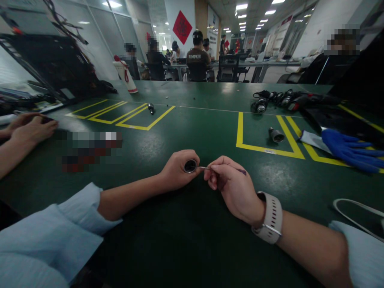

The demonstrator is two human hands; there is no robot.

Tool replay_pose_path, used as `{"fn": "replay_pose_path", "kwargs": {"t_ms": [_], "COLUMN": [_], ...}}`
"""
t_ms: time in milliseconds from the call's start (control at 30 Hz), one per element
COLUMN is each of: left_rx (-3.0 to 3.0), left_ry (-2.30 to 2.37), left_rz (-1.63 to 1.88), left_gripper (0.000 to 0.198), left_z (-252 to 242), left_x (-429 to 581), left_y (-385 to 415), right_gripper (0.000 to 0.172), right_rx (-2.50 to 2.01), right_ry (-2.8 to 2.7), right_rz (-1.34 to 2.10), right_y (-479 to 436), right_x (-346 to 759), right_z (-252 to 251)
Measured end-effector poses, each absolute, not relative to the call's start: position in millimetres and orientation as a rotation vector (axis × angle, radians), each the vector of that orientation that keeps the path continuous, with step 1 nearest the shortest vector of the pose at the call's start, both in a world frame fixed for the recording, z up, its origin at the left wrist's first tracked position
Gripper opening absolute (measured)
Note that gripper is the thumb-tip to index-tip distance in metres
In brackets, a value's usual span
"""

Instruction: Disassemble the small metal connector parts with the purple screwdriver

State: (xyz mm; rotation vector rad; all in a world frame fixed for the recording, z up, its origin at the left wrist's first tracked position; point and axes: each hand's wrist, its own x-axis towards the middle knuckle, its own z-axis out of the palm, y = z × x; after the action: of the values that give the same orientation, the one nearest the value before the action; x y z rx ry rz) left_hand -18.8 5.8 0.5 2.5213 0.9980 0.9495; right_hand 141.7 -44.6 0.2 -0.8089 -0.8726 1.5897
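Observation:
My left hand (178, 170) is wrapped round a cylindrical metal connector shell (186, 170), its dark round opening turned toward me. My right hand (229, 182), with a pale watch strap at the wrist, pinches a thin metal-shafted tool (205, 168). The shaft points left and its tip is at the shell's mouth; I cannot tell how deep it reaches. A dark purplish end of the tool shows past the fingers, while the rest of its handle is hidden in my grip. Both hands are just above the green table (168, 240).
A similar metal shell (276, 135) lies inside yellow tape at right, beside a blue glove (349, 150). Cabled connectors (261, 105) lie behind. A small black connector (150, 108) is at back left, near a white cup (127, 76). Another person's hands (33, 128) work at far left.

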Motion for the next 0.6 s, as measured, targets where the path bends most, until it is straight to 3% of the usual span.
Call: {"fn": "replay_pose_path", "kwargs": {"t_ms": [367, 600], "left_rx": [2.469, 2.445], "left_ry": [1.004, 1.004], "left_rz": [0.999, 0.971], "left_gripper": [0.015, 0.016], "left_z": [2.8, 3.0], "left_x": [-18.5, -19.1], "left_y": [5.6, 4.5], "right_gripper": [0.007, 0.006], "right_rx": [-0.765, -0.770], "right_ry": [-1.027, -0.869], "right_rz": [1.512, 1.656], "right_y": [-49.1, -47.5], "right_x": [142.5, 142.1], "right_z": [0.3, 6.2]}}
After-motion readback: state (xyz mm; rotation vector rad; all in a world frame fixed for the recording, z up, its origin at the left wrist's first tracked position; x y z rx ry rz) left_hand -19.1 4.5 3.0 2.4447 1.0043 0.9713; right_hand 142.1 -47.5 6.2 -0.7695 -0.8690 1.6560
